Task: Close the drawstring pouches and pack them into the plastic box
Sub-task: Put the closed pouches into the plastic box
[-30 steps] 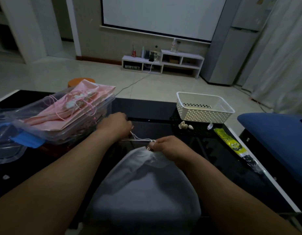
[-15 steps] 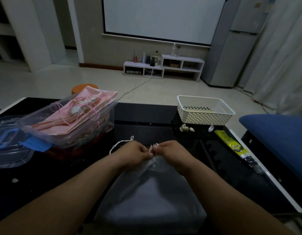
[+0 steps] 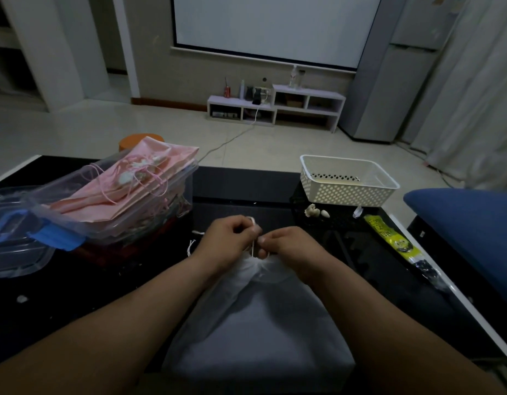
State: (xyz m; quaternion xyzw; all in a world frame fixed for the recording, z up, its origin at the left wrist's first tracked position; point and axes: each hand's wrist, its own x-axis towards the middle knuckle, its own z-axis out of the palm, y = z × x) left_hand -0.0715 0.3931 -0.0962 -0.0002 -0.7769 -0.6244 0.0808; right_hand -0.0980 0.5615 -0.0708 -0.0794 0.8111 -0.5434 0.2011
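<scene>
Hands: our left hand point(image 3: 229, 240) and right hand point(image 3: 289, 246) both pinch the drawstring point(image 3: 252, 248) at the far neck of the white pouch point(image 3: 258, 323). The plastic box point(image 3: 161, 201) lies far-left, nearer our left.

The left hand point(image 3: 228, 240), drawn out to the left a second ago, has been brought against the right hand point(image 3: 289, 248) at the gathered mouth of the white pouch point(image 3: 258, 323); the cord point(image 3: 252, 246), then stretched taut, is now pinched slack.

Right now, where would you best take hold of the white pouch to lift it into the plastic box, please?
I'd grip the white pouch at its gathered neck, coming from above: the cord has bunched the cloth narrow there, while the wide body lies flat and limp.
</scene>
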